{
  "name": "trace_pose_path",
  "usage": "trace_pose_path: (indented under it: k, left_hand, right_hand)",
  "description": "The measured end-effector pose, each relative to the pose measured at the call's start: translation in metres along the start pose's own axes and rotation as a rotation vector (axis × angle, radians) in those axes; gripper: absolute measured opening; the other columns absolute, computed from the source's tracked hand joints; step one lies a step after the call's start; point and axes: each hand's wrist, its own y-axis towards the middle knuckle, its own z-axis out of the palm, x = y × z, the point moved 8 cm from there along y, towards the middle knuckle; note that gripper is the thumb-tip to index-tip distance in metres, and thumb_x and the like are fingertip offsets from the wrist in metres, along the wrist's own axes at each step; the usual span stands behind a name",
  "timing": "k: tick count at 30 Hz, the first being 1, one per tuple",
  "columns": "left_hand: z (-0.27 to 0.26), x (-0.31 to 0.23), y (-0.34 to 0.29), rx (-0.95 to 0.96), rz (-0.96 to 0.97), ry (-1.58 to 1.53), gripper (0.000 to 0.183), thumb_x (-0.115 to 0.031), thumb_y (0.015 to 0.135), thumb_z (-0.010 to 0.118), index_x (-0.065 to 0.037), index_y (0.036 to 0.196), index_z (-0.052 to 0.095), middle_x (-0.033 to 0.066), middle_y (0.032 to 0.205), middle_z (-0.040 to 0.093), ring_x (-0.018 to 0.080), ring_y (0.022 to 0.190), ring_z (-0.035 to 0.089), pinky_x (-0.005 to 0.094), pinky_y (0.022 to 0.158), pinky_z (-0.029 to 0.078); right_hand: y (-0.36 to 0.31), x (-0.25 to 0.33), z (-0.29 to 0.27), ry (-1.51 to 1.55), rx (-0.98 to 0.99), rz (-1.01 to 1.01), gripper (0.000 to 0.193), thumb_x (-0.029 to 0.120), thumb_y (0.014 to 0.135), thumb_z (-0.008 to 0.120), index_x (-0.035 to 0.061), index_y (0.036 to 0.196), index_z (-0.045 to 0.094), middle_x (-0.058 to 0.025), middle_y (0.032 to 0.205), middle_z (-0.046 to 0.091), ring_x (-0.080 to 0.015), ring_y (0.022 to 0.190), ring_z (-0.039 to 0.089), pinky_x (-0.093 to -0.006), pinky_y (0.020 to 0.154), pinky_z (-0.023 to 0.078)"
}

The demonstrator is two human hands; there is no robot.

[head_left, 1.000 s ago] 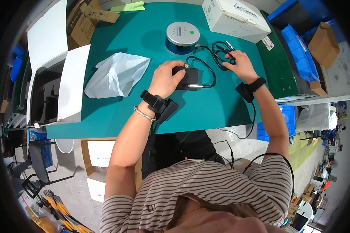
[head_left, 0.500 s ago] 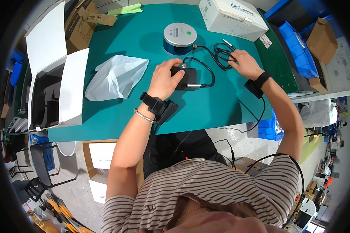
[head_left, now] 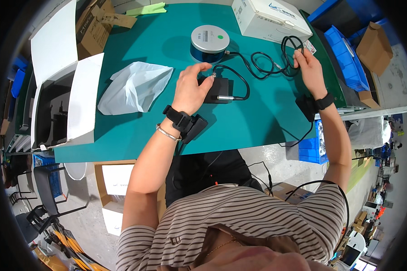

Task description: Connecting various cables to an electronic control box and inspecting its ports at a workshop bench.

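A flat black box lies on the green table. My left hand is closed about its far left corner, the thumb at the short metal connector there; the other fingertips are partly hidden. A short black lead loops from that connector to a loose silver plug lying over the box. Farther back stands a round sensor-like device with a silver top, dark blue sides and a green dot. From its side runs a black cable, whose loops my right hand pinches at the right, partly raised.
On the left stand an open white box with black foam and a crumpled white plastic bag. Behind are a brown carton and a green strip. At the back right are a closed white box and blue bins.
My right hand has moved right and away from me, drawing the cable loops along and spreading them. My left thumb has shifted slightly toward the connector; the box and device stay put.
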Motion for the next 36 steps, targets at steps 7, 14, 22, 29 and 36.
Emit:
trace_pose_path:
  k: [7,14,22,29,36]
  left_hand:
    - [-0.002,-0.023,-0.002,0.009,0.059,-0.206,0.028,-0.016,0.086,0.071,-0.006,0.112,0.066,0.0078,0.111,0.067,0.0228,0.099,0.064,0.0334,0.089,0.05]
    - [0.02,-0.055,-0.016,0.341,0.174,-0.34,0.047,-0.014,0.079,0.08,-0.005,0.121,0.063,0.0051,0.112,0.062,0.0164,0.1,0.061,0.0292,0.091,0.049]
    - [0.027,-0.041,-0.015,0.353,0.082,-0.433,0.034,-0.02,0.087,0.074,-0.004,0.114,0.064,0.005,0.097,0.065,0.0138,0.088,0.059,0.0277,0.076,0.051]
    - [0.03,-0.026,-0.014,0.397,-0.091,-0.671,0.026,-0.02,0.099,0.06,-0.002,0.117,0.061,0.0021,0.099,0.065,0.0092,0.092,0.059,0.0264,0.084,0.049]
    - [0.02,-0.013,-0.008,0.285,-0.285,-1.009,0.024,-0.023,0.101,0.057,-0.004,0.114,0.062,0.0023,0.094,0.065,0.011,0.084,0.063,0.0243,0.076,0.049]
  right_hand:
    - [-0.028,0.043,0.019,1.183,0.264,0.338,0.023,0.026,0.106,0.043,0.0052,0.102,0.052,0.0037,0.079,0.051,-0.0006,0.055,0.031,-0.0166,0.046,0.025]
    - [-0.048,0.1,0.076,1.736,0.498,0.299,0.021,0.022,0.107,0.039,0.0042,0.112,0.048,-0.0023,0.1,0.052,-0.0051,0.071,0.043,-0.0188,0.066,0.042]
    - [-0.05,0.132,0.11,1.829,0.449,0.283,0.032,0.026,0.106,0.042,-0.0021,0.118,0.05,-0.0112,0.118,0.055,-0.0156,0.095,0.054,-0.0264,0.086,0.048]
    - [-0.055,0.136,0.111,1.318,0.477,0.298,0.039,0.025,0.104,0.042,-0.0038,0.13,0.048,-0.0145,0.129,0.055,-0.0188,0.103,0.06,-0.0308,0.092,0.048]
    - [-0.061,0.105,0.077,0.994,0.389,0.229,0.039,0.023,0.101,0.046,-0.0052,0.127,0.053,-0.0109,0.109,0.066,-0.0145,0.086,0.061,-0.0254,0.079,0.047]
